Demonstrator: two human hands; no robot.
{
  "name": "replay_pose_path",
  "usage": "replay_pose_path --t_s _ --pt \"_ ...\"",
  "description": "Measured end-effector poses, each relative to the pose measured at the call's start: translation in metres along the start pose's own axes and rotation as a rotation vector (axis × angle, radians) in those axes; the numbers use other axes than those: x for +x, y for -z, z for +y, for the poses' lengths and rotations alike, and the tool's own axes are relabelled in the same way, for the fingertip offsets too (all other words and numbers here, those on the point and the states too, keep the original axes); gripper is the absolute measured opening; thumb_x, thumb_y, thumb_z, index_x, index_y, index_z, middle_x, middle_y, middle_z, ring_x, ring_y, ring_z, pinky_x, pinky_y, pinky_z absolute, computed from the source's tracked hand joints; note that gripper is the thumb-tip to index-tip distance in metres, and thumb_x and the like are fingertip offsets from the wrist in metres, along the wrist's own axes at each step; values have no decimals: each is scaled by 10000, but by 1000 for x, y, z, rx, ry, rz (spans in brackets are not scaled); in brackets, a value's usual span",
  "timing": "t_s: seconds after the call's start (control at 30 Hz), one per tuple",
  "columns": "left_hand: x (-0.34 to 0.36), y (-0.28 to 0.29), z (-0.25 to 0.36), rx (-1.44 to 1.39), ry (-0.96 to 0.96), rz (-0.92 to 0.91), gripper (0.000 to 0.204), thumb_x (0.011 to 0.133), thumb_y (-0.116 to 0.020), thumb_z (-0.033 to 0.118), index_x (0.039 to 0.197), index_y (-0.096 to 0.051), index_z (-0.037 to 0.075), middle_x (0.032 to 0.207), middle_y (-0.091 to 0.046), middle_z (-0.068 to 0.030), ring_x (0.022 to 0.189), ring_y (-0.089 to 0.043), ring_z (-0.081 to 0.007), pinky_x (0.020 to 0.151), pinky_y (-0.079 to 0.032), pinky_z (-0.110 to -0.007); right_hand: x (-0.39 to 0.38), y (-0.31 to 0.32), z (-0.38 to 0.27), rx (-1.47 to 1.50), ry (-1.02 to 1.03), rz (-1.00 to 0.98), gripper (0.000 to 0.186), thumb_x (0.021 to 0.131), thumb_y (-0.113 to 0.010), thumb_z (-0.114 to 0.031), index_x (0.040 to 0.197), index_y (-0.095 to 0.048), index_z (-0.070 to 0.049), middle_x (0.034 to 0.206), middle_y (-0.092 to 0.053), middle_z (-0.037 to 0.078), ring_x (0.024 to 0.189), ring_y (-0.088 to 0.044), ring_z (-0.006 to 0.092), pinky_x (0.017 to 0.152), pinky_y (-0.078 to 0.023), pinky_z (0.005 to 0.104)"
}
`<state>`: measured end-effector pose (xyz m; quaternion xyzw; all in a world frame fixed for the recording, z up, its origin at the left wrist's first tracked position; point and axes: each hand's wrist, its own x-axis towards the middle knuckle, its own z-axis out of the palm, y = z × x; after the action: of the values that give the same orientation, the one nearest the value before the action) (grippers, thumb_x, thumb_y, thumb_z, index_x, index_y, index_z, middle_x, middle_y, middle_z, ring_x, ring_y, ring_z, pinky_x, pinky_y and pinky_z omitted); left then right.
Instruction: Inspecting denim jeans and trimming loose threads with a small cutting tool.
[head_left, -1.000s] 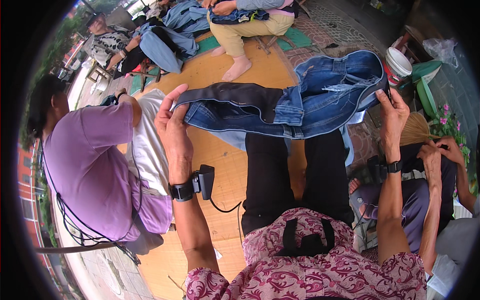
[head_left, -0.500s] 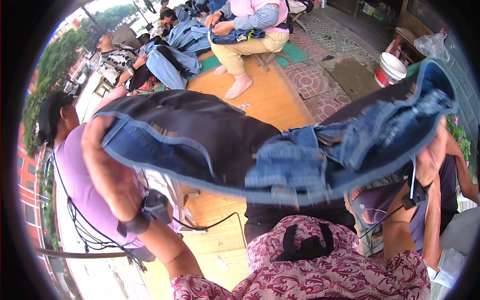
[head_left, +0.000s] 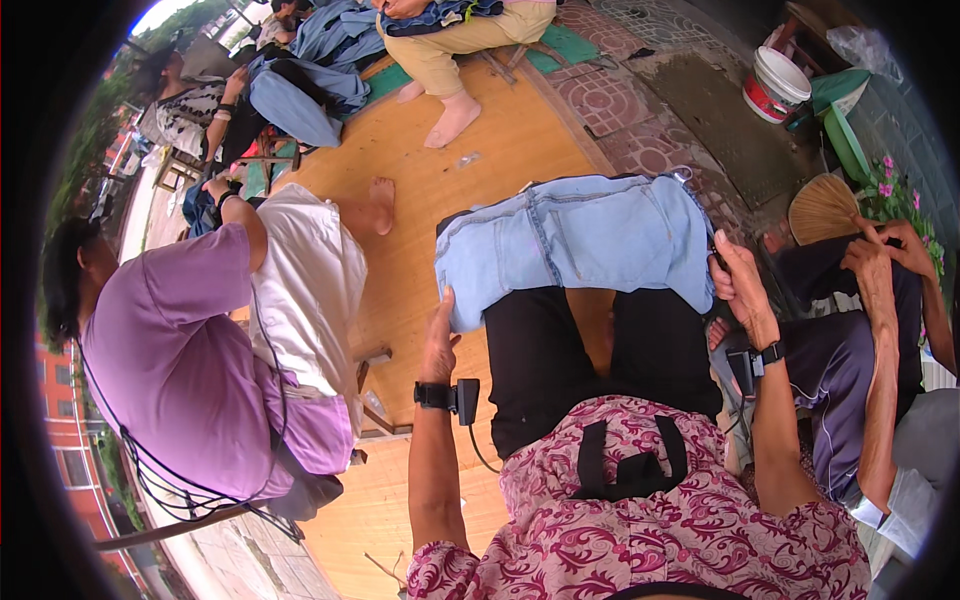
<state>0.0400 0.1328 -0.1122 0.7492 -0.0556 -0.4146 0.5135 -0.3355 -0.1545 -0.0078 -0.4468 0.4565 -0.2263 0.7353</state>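
Note:
A light blue denim garment (head_left: 590,235) lies folded flat across my knees, with a seam down its middle and a dark layer showing along its far and left edges. My left hand (head_left: 438,345) is at its near left corner, index finger stretched along the edge and the other fingers partly curled and hidden. At the right edge, my right hand (head_left: 742,280) has its thumb raised and its fingers curled against the cloth, where a dark bit of material shows. Both wrists carry black strapped devices.
At my left sits a person in a purple shirt (head_left: 190,310), loose cables behind them. On my right another person's hands (head_left: 885,255) are close to a round straw fan (head_left: 825,208). A white and red bucket (head_left: 777,85) stands beyond. More people with denim sit ahead.
Dark blue denim was held up and spread wide between my raised hands. Now my hands are lower and closer together, and light blue denim lies across my knees.

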Motion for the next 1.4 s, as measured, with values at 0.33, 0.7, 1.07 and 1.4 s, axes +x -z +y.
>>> replay_pose_path --t_s 0.33,0.7,1.07,1.4 --pt "-6 0 10 276 -583 456 369 993 -648 316 809 -641 -4 704 -525 42 646 -439 -87 579 -391 -283 -9 -22 11 -344 404 191 204 835 -807 -178 769 -663 -49 643 -479 -119 578 -378 8 518 -285 219" --pt "-24 2 250 -100 -1180 484 380 1021 -609 317 891 -674 -34 732 -545 49 660 -388 -55 585 -318 -233 -12 -3 -85 195 467 72 123 918 -707 -71 872 -610 -130 579 -363 -140 440 -252 -22 404 -142 187" --pt "-98 23 326 -144 -880 115 300 1023 -600 307 930 -708 44 853 -680 -5 756 -575 -78 691 -445 -226 -59 74 -132 177 639 171 85 994 -636 -176 944 -599 -117 584 -360 -117 438 -254 -11 378 -175 181" --pt "-22 8 38 -181 -176 -142 638 984 -613 460 1325 -548 -76 1226 -630 -124 1080 -598 -176 961 -446 -302 -15 23 20 -110 186 262 369 893 -773 -326 1113 -655 -54 614 -384 -123 454 -286 -7 395 -181 194"
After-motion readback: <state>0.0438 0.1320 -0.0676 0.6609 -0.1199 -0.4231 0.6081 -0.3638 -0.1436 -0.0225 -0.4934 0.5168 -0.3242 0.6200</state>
